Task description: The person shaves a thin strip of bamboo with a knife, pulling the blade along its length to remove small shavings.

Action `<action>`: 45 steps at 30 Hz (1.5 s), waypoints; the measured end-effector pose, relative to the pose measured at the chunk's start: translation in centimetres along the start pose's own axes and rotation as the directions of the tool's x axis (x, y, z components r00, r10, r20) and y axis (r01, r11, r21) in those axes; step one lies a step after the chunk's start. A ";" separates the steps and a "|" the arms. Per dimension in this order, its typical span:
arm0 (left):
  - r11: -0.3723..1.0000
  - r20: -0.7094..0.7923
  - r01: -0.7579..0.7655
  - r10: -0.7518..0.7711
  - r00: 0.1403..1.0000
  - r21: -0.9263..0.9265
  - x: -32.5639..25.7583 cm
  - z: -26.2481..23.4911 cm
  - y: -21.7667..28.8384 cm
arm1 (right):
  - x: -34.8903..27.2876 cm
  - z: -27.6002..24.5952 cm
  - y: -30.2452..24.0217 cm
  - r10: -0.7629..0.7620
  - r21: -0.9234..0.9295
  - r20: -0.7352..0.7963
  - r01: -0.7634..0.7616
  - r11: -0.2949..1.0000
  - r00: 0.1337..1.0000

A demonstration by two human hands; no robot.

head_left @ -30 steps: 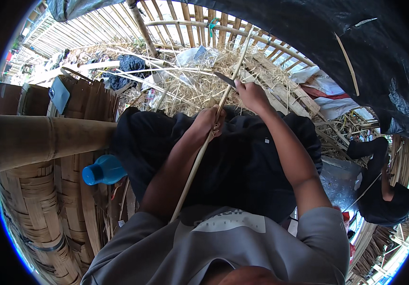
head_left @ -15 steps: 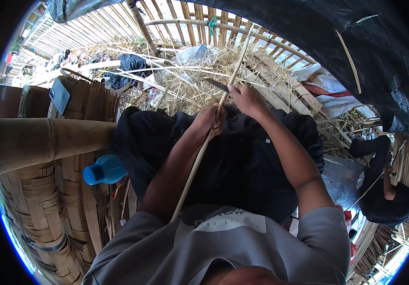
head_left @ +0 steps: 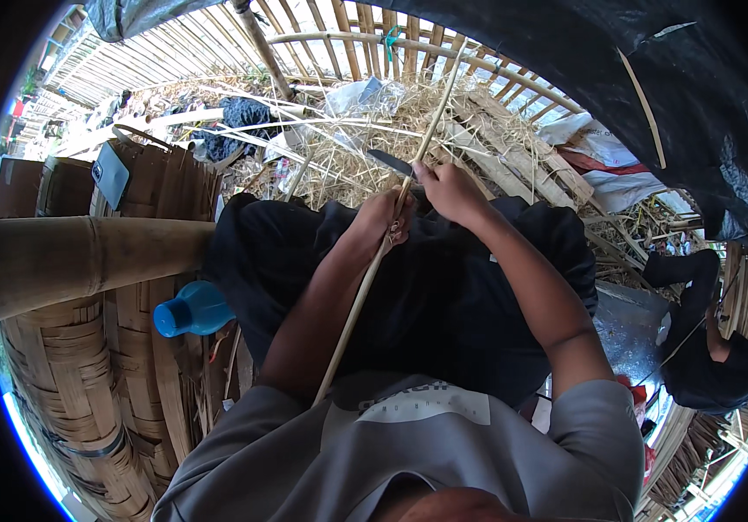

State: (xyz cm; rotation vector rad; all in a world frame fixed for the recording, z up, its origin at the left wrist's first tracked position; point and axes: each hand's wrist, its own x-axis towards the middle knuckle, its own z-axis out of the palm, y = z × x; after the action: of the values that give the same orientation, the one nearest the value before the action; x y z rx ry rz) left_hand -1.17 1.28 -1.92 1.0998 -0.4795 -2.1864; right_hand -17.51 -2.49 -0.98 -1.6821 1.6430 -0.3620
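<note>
The left hand (head_left: 383, 219) is closed around a long, thin stick (head_left: 350, 326), near its middle. The stick runs up from the person's chest, past both hands, to over a messy pile of straw (head_left: 402, 104). The right hand (head_left: 452, 193) is curled tight around a knife (head_left: 388, 161), and the blade points left, right by the stick. A blue bottle (head_left: 200, 309) is on the left, near a fat bamboo pole (head_left: 100, 252)

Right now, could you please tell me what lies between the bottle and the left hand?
In the head view, the trousers, then the left wrist, lie between the bottle and the left hand.
</note>
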 end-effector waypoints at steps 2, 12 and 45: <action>1.000 0.000 -0.004 0.004 1.000 -0.002 0.1 -0.1 0.1 | 1.2 -0.1 1.1 0.009 0.029 0.032 -0.010 1.000 0.999; 1.000 0.017 -0.008 0.008 1.000 0.009 0.5 -0.3 -0.1 | 1.7 1.0 1.7 0.006 0.261 0.168 -0.051 0.964 0.986; 0.978 -0.107 0.016 0.006 0.994 0.208 0.9 0.2 -0.1 | 8.9 -2.7 7.5 0.062 0.093 -0.192 -0.045 0.995 0.979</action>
State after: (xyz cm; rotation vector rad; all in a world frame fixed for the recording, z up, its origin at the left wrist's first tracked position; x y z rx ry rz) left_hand -1.79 0.79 -2.38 1.3228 -0.6705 -2.1040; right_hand -23.57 -11.02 -6.75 -1.5744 1.7828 -0.5805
